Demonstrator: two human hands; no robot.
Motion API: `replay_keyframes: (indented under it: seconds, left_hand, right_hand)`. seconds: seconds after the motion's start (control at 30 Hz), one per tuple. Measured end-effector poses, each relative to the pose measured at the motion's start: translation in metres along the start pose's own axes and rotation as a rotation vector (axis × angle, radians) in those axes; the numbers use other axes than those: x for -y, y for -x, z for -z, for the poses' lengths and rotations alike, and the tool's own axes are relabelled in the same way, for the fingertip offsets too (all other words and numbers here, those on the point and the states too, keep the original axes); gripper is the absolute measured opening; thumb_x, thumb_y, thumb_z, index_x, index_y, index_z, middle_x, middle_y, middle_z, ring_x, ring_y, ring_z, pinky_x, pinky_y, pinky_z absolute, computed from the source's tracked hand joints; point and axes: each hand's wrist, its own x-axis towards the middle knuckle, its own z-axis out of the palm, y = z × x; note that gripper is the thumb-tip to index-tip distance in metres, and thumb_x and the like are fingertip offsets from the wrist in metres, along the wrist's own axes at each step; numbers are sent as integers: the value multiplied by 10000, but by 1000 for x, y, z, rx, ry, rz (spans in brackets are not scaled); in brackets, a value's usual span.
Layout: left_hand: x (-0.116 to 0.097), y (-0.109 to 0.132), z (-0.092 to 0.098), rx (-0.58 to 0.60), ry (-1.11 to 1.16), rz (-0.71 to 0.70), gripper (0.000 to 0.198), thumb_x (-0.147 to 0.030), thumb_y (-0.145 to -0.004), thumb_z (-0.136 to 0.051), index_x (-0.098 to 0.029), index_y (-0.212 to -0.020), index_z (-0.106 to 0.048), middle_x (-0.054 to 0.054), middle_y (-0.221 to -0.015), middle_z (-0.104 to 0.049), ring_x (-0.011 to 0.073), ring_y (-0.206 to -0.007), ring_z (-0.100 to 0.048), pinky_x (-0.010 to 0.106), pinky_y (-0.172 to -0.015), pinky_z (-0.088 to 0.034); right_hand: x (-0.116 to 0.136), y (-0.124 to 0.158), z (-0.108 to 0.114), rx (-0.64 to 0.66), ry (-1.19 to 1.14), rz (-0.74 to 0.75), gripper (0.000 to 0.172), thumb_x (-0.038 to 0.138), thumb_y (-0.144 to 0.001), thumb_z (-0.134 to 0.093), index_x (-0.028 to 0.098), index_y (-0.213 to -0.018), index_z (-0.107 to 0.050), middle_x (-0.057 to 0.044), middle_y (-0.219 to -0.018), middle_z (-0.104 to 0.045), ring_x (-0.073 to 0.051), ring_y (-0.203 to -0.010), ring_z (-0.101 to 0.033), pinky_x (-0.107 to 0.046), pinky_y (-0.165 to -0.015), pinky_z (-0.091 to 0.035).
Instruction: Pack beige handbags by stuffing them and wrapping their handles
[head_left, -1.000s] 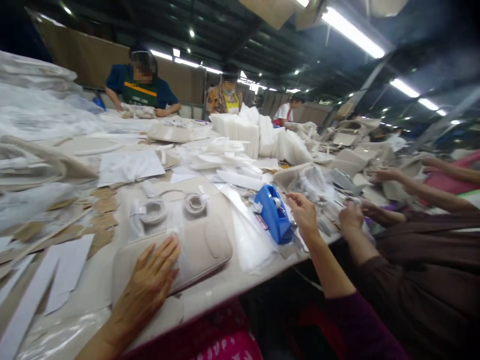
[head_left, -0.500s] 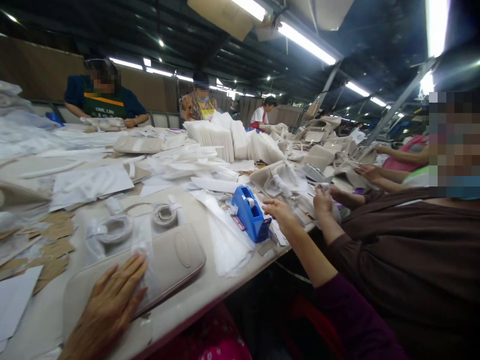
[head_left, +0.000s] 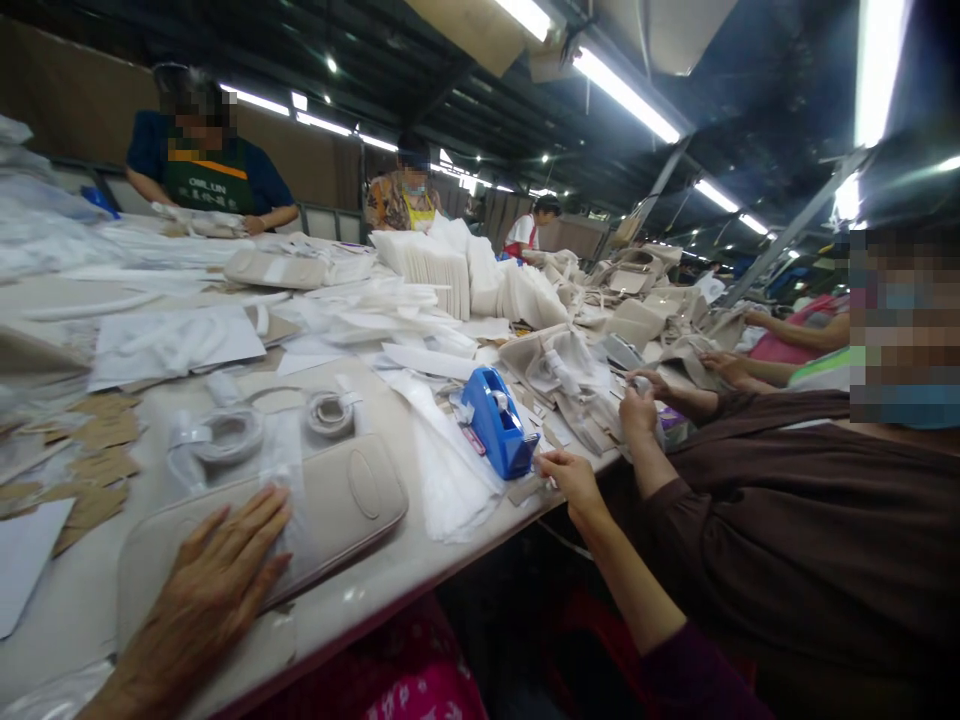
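Observation:
A beige bag (head_left: 330, 510) lies on the table near its front edge, a strip of white wrapping (head_left: 282, 450) across its middle. My left hand (head_left: 225, 555) rests flat on the bag and the wrapping, fingers stretched out. Behind the bag are two coiled straps, one at the left (head_left: 229, 434) and one at the right (head_left: 328, 412). To the right stands a blue tape dispenser (head_left: 495, 425). My right hand (head_left: 574, 480) is at its front end, thumb and fingertips pinched together; a small clear piece, seemingly tape, shows at the fingertips.
White foam sheets (head_left: 454, 500) lie left of the dispenser. Stacked white pads (head_left: 427, 268) stand farther back. Brown card pieces (head_left: 105, 450) lie at the left. A co-worker in brown (head_left: 765, 480) sits close on the right, hands over the table. Other people work across the table.
My right hand has moved down to the dispenser's front end, and its fingers have closed into a pinch. My left hand remains on the bag. The view has shifted slightly.

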Motion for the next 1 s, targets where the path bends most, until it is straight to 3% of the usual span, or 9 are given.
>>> replay_keyframes:
  seconds: [0.13,0.23,0.3,0.37,0.5,0.6,0.7,0.83,1.0]
  left_hand:
    - [-7,-1,7,-2,10,7,435,-302,-896,-463,-156,-1305,-466,144,-1392,-489,284,-1297,-441,483,-1107,-261]
    - [-16,-3,19,62,42,62,401,-248,-901,-467,-134,-1284,-494,152,-1406,-471,268,-1342,-382,482,-1125,-237]
    - [-22,-5,26,97,86,120,390,-216,-907,-455,-124,-1283,-501,157,-1413,-460,261,-1361,-353,489,-1136,-223]
    - [-25,-6,31,122,128,167,381,-215,-910,-460,-119,-1274,-513,160,-1414,-456,259,-1369,-336,492,-1146,-211]
    - [-27,-7,35,142,146,214,378,-232,-921,-454,-91,-1267,-515,198,-1413,-430,265,-1378,-309,494,-1154,-204]
    - [-27,-7,36,130,154,236,372,-249,-920,-462,-83,-1247,-528,222,-1395,-424,276,-1376,-300,501,-1147,-218]
    - [-27,-8,37,108,163,256,358,-264,-913,-480,-89,-1218,-547,234,-1399,-408,295,-1384,-272,515,-1130,-243]
    - [-27,-8,37,118,170,275,360,-276,-910,-488,-108,-1223,-544,223,-1457,-352,302,-1381,-285,536,-1129,-224]
    - [-26,-6,34,132,177,270,364,-290,-916,-477,-142,-1243,-538,160,-1434,-427,289,-1353,-340,526,-1122,-228]
  right_hand:
    - [36,17,22,-15,473,116,163,87,-614,-600,170,-477,-569,-68,-536,-546,-216,-659,-539,-329,-669,-326]
    - [93,31,11,161,1110,598,210,30,-689,-542,176,-568,-631,-117,-658,-625,-243,-734,-571,-352,-707,-312]
    - [141,35,-19,408,1200,971,211,28,-702,-546,190,-610,-644,-92,-678,-643,-237,-763,-569,-351,-719,-299]
    - [188,39,-64,653,1140,1226,205,21,-686,-573,199,-618,-649,-58,-661,-644,-209,-749,-564,-338,-723,-292]
    - [252,56,-165,987,1047,1469,205,29,-685,-601,207,-703,-702,-21,-675,-664,-163,-710,-574,-300,-728,-304]
    - [269,67,-220,1080,1114,1505,172,77,-738,-589,184,-751,-723,-32,-681,-679,-154,-677,-588,-300,-744,-313]
    - [271,71,-251,1032,1215,1544,177,116,-801,-555,137,-835,-727,-84,-738,-699,-182,-736,-619,-322,-770,-318]
    - [267,69,-266,980,1238,1648,187,155,-827,-556,111,-915,-715,-135,-806,-706,-225,-817,-642,-346,-785,-325]
    - [266,69,-272,980,1238,1698,158,164,-788,-597,116,-880,-716,-127,-762,-699,-237,-783,-648,-361,-782,-328]
